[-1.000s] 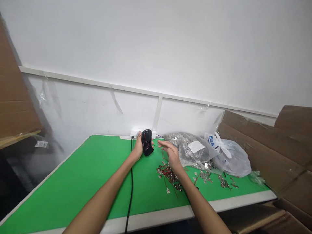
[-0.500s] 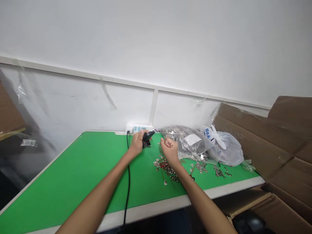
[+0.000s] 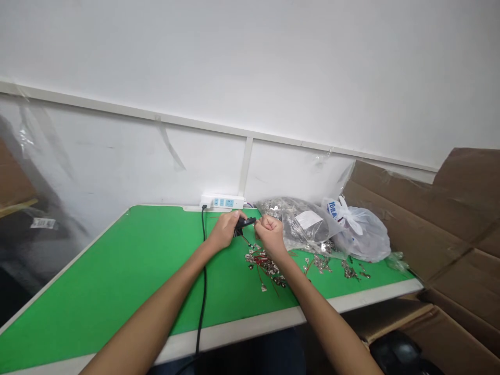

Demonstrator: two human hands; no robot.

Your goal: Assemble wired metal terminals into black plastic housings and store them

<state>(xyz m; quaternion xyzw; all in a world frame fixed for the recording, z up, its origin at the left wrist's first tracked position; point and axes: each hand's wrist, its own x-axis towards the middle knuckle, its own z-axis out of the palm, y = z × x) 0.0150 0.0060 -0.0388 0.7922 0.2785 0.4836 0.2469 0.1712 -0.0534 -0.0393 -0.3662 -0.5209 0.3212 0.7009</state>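
Note:
My left hand [image 3: 224, 230] is closed around a black part [image 3: 244, 223] that has a flat, rounded top and a darker block underneath. A short thin wire [image 3: 246, 240] hangs below it. My right hand [image 3: 270, 233] is closed, thumb pressed to curled fingers, right at the tip of the black part; whatever it pinches is too small to make out. Just below the hands, a loose pile of small metal pieces with red and brown wires [image 3: 263, 260] lies on the green table mat [image 3: 156, 271]. My right forearm covers part of the pile's right side.
A white power strip [image 3: 223, 201] stands against the wall, its black cable [image 3: 203, 291] crossing the mat. At the right are a clear bag of metal parts [image 3: 291, 213], a knotted white bag [image 3: 363, 234], small metal heaps [image 3: 349, 271] and cardboard [image 3: 406, 213].
My left hand has moved right with the black part, whose tip now meets my right fingertips. The black part lies flatter than before. My right hand stays closed in nearly the same place.

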